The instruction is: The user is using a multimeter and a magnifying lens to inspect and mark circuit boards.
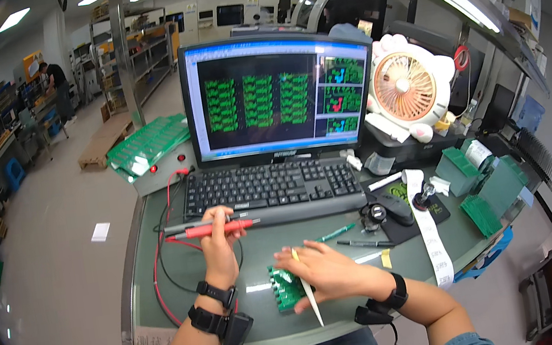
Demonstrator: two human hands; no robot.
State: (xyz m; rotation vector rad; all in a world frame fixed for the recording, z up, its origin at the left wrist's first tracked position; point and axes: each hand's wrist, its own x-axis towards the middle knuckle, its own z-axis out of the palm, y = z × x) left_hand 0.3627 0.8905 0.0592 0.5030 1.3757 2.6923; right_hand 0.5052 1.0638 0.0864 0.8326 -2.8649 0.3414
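Note:
My left hand (218, 256) is closed around a red test probe (234, 226) and a dark grey test probe (187, 226), lying side by side with their tips to the right, just in front of the keyboard. My right hand (333, 270) rests over a green circuit board (284, 290) near the table's front edge, its palm and fingers covering the board's right part. A slim cream-coloured pointed stick (310, 296) is held between those fingers, with its tapered end toward me. Red and black leads (157, 276) loop across the table on the left.
Behind the keyboard (271, 186) stands a monitor (265, 102) showing board layouts. A white fan (409, 85), a mouse (395, 208), pens (365, 243) and a paper strip (432, 242) are to the right. Green boards (150, 145) lie back left; more green boards (481, 215) stand at the right.

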